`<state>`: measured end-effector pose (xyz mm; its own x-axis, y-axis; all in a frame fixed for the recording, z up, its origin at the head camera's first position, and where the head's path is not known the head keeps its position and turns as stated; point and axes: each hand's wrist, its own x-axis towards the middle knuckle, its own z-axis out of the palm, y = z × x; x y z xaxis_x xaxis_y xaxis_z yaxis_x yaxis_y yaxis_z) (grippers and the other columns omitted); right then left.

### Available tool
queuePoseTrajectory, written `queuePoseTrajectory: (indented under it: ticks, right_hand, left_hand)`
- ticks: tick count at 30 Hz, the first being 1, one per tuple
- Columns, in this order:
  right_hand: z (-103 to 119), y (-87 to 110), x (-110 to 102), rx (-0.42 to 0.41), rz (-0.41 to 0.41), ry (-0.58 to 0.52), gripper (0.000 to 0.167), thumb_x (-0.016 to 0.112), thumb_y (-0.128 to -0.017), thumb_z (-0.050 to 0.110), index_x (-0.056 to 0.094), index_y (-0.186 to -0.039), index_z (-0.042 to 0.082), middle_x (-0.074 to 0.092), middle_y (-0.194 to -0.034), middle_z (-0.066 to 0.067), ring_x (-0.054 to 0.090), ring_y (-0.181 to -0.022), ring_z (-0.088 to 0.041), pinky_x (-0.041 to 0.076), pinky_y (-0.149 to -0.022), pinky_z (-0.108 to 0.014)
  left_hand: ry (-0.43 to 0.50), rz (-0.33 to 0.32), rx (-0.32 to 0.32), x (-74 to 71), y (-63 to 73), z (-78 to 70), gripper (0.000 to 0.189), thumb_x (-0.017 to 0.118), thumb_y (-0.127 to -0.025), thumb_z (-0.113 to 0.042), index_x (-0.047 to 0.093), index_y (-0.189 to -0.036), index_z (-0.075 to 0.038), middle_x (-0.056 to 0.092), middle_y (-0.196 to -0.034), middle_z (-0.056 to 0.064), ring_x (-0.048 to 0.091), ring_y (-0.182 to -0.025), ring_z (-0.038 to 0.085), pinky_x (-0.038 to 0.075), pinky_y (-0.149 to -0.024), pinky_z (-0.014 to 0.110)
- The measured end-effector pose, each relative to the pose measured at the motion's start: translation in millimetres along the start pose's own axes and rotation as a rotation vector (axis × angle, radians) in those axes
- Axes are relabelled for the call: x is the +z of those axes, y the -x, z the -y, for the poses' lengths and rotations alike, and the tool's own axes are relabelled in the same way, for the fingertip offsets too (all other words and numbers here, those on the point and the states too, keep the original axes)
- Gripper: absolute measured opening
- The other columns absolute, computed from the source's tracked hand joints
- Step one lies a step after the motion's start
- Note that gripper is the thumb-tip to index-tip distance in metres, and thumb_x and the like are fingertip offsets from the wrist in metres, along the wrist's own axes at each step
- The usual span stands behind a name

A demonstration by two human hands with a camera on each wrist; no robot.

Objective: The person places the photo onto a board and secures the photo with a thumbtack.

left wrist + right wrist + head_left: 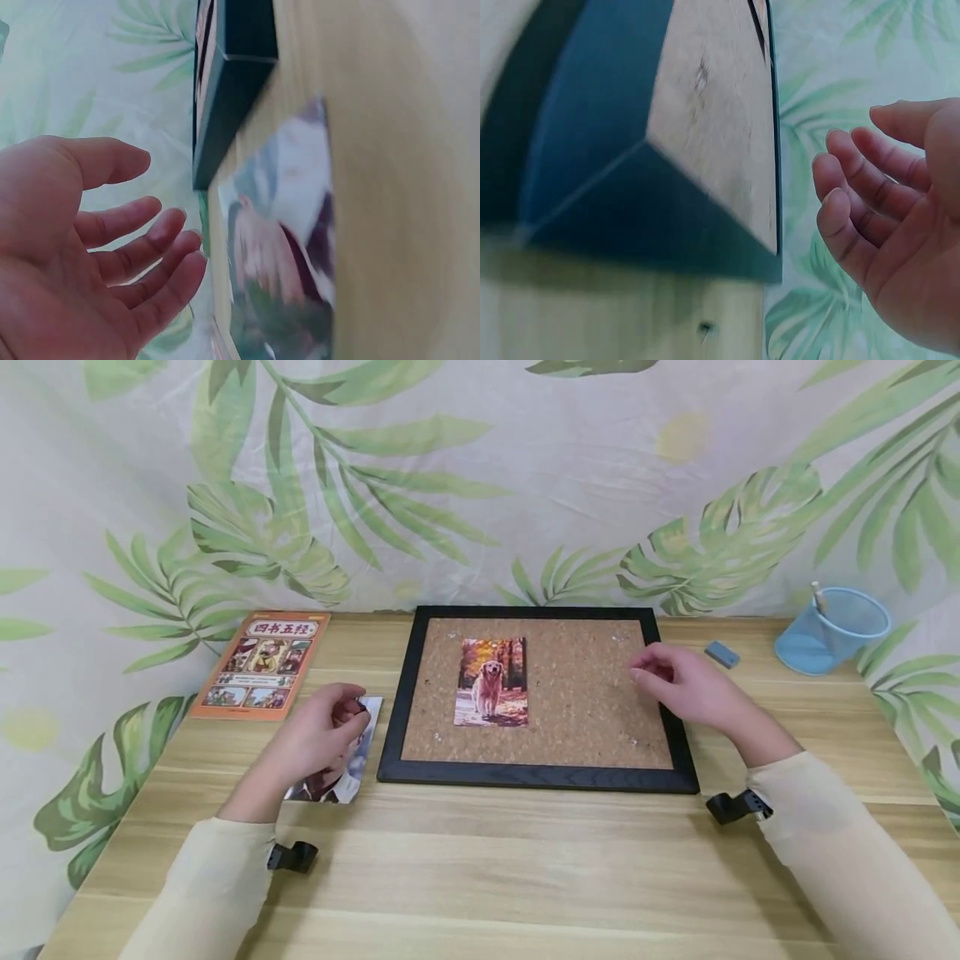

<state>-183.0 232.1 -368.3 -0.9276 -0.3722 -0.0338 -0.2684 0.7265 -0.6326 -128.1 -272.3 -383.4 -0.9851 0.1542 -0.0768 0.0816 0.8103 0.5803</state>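
Note:
My left hand [318, 735] hovers over a photo [365, 752] that lies on the table left of the corkboard. In the left wrist view its fingers [142, 247] are loosely bent with nothing between them, apart from the photo [289, 232]. Above the right edge of the black-framed corkboard [592, 693] is my right hand [686, 685], its fingers [877, 187] relaxed and holding nothing. A dog photo [491, 683] sits on the left half of the cork. Small clear pushpins [633, 741] show near the cork's corners. My left hand hides part of the loose photo.
An orange comic-style book [262, 667] lies at the back left of the table [525, 877]. Toward the back right are a blue eraser-like block [722, 653] and a blue mesh pen cup [806, 643] with a stick in it. Behind the table hangs a leaf-patterned cloth [525, 485].

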Motion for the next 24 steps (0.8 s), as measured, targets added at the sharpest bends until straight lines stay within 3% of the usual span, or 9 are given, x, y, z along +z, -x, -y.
queuePoseTrajectory:
  ticks: [5, 10, 18, 24]
  right_hand:
    - [-12.8, 14.4, -5.8, 0.062, -0.012, -0.019, 0.03, 0.059, -0.112, 0.024, 0.069, -0.125, -0.001, 0.074, -0.101, -0.016, 0.067, -0.083, -0.023, 0.052, -0.068, -0.029]
    - [-29.2, 24.4, -10.1, 0.086, -0.039, -0.001, 0.027, 0.062, -0.11, 0.024, 0.07, -0.12, 0.0, 0.072, -0.098, -0.013, 0.063, -0.078, -0.016, 0.051, -0.067, -0.027]
    - [-59.8, 34.2, -10.2, 0.141, -0.039, 0.082, 0.026, 0.068, -0.106, 0.02, 0.072, -0.114, -0.005, 0.074, -0.098, -0.015, 0.062, -0.083, -0.017, 0.049, -0.071, -0.028]
    - [-70.4, 39.6, -8.9, 0.201, 0.006, 0.136, 0.025, 0.07, -0.104, 0.022, 0.073, -0.112, -0.003, 0.072, -0.094, -0.012, 0.061, -0.084, -0.019, 0.047, -0.075, -0.035]
  left_hand:
    - [-0.078, -0.025, -0.011, -3.7, 9.2, 12.4, 0.048, 0.065, -0.106, -0.019, 0.057, -0.144, 0.009, 0.06, -0.122, 0.026, 0.063, -0.102, 0.037, 0.053, -0.087, 0.051]
    - [-0.177, -0.057, -0.075, -7.8, 17.9, 24.4, 0.063, 0.071, -0.103, -0.03, 0.053, -0.146, 0.012, 0.049, -0.135, 0.038, 0.053, -0.115, 0.051, 0.047, -0.094, 0.067]
    - [-0.24, 0.01, -0.199, -12.5, 21.5, 41.4, 0.095, 0.079, -0.096, -0.044, 0.034, -0.156, 0.015, 0.033, -0.149, 0.051, 0.037, -0.133, 0.068, 0.038, -0.107, 0.078]
    - [-0.256, 0.035, -0.222, -10.1, 21.0, 44.3, 0.099, 0.082, -0.094, -0.044, 0.032, -0.156, 0.015, 0.042, -0.142, 0.049, 0.051, -0.124, 0.062, 0.045, -0.104, 0.074]
